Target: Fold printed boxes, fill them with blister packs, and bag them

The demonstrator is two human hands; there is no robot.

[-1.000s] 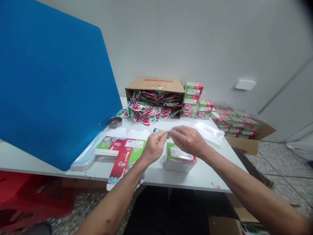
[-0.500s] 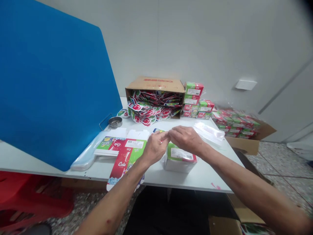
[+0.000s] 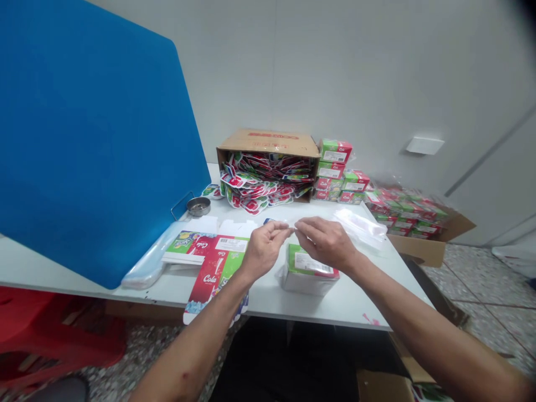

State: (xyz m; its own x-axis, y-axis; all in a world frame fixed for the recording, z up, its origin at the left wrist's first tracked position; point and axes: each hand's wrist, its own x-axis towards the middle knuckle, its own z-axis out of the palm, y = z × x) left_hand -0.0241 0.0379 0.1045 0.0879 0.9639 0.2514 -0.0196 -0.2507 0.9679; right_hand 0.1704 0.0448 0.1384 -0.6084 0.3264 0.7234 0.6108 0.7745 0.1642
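Observation:
My left hand (image 3: 266, 248) and my right hand (image 3: 324, 240) meet in the air just behind a small green and red box (image 3: 312, 279), fingertips almost touching. Both are closed in a pinch. Whatever lies between the fingers is too small or too clear to make out. The box stands on the white table near its front edge, a white label on top, with what looks like clear film around it. Left of it lie flat printed cola cartons (image 3: 208, 276), one jutting over the table edge.
An open cardboard box (image 3: 268, 139) spills flat printed packets. Wrapped boxes (image 3: 336, 151) are stacked beside it. Clear plastic bags (image 3: 362, 229) lie at right, more bags (image 3: 144, 271) at left. A metal dish (image 3: 198, 206) sits by a blue board (image 3: 92, 139). A carton (image 3: 419, 249) holds more boxes.
My two hands, pressed together before, have drawn slightly apart, leaving a narrow gap between the fingertips. The box and cartons stay in place; the view has shifted a little.

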